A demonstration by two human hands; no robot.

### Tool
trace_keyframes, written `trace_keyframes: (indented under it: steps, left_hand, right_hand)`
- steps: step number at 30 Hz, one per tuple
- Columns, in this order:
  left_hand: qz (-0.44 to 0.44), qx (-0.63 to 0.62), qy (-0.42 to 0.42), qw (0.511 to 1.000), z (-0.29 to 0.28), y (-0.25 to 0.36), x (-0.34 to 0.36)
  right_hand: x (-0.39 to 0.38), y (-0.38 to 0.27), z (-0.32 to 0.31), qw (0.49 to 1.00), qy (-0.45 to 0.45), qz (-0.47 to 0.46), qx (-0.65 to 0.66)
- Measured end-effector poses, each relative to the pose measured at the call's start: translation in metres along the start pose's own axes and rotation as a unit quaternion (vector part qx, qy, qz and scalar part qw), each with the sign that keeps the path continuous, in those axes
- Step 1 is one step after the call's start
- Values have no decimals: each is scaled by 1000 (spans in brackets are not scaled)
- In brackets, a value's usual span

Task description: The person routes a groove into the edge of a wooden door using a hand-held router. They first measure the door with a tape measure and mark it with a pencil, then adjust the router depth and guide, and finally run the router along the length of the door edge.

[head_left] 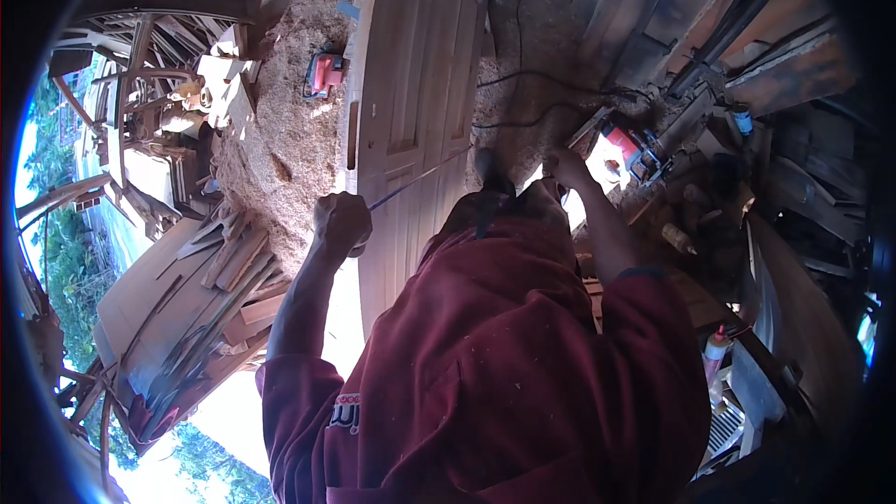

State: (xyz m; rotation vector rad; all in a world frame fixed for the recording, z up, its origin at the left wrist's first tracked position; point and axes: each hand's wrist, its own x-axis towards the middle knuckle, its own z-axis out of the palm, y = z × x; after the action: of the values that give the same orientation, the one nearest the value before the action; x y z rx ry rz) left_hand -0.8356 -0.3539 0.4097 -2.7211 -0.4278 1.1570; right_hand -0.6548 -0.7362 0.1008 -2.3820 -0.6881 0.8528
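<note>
My left hand [343, 222] is closed in a fist over the near left edge of a pale wooden panel door [397, 163]. A thin tape-like strip [411, 185], blue near the fist and paler farther along, runs from that hand slantwise across the door. Its far end is lost near my dark shoe [492, 171]. Close to my body on the right, my right hand [567, 171] is closed, the fingers curled. Whatever lies in them is too dark to make out. A slot is cut in the door's left edge.
A red power tool [324, 75] rests on wood shavings [280, 131] left of the door. Another red power tool [627, 151] lies right, beside a dark cable [541, 77]. Stacked boards [187, 317] stand at left; planks [672, 9] lean at far right. A glue bottle [716, 350] stands lower right.
</note>
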Motion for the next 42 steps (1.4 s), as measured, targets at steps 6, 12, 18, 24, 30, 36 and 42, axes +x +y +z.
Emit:
trace_keyframes:
  steps: [6, 12, 18, 24, 30, 36, 42]
  left_hand:
    - [-54, -9, -122, 991, 76, 49, 105]
    - [-25, 68, -126, 989, 22, 87, 114]
    - [80, 144, -142, 976, 38, 93, 137]
    - [-61, 52, -167, 983, 79, 122, 188]
    - [-48, 68, -133, 988, 86, 128, 200]
    - [-69, 86, -106, 988, 91, 122, 205]
    - [-78, 111, -148, 980, 44, 126, 195]
  right_hand:
    - [-45, 62, -47, 991, -23, 121, 54]
    - [-128, 208, -28, 980, 55, 187, 25]
    - [-173, 243, -29, 955, -13, 271, 117]
    - [-149, 140, -102, 974, -10, 222, 32]
    - [-133, 141, -115, 970, 20, 225, 94]
    - [-143, 163, -102, 973, 18, 217, 72]
    - [-151, 181, -93, 976, -10, 212, 47]
